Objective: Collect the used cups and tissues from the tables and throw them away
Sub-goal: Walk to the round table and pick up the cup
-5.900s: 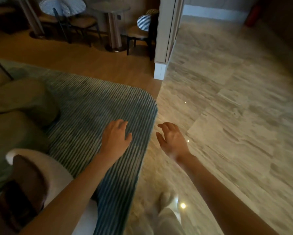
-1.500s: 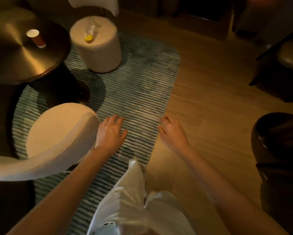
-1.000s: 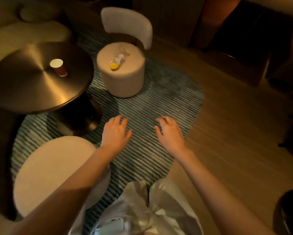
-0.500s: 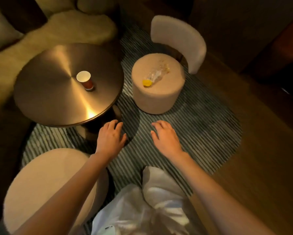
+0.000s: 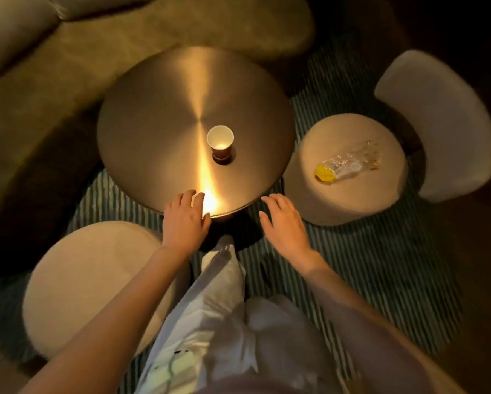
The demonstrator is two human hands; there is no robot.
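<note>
A red paper cup (image 5: 220, 144) with a white inside stands upright near the middle of a round brass-coloured table (image 5: 153, 123). My left hand (image 5: 185, 220) hovers over the table's near edge, fingers apart, holding nothing. My right hand (image 5: 284, 221) hangs just off the table's near right edge, also empty with fingers spread. Both hands are well short of the cup. A crumpled clear plastic bottle (image 5: 349, 163) with a yellow cap lies on its side on the beige stool seat (image 5: 346, 194) to the right.
A second beige round stool (image 5: 90, 282) stands at the near left. A curved olive sofa (image 5: 53, 75) wraps behind and left of the table. The right stool has a pale backrest (image 5: 443, 129). A striped green rug (image 5: 366, 265) covers the floor; my white trousers (image 5: 224, 308) show below.
I have walked from the marble hallway to the round table. Over the last second the table and cup have come closer and centred, and my hands now reach the table's near edge.
</note>
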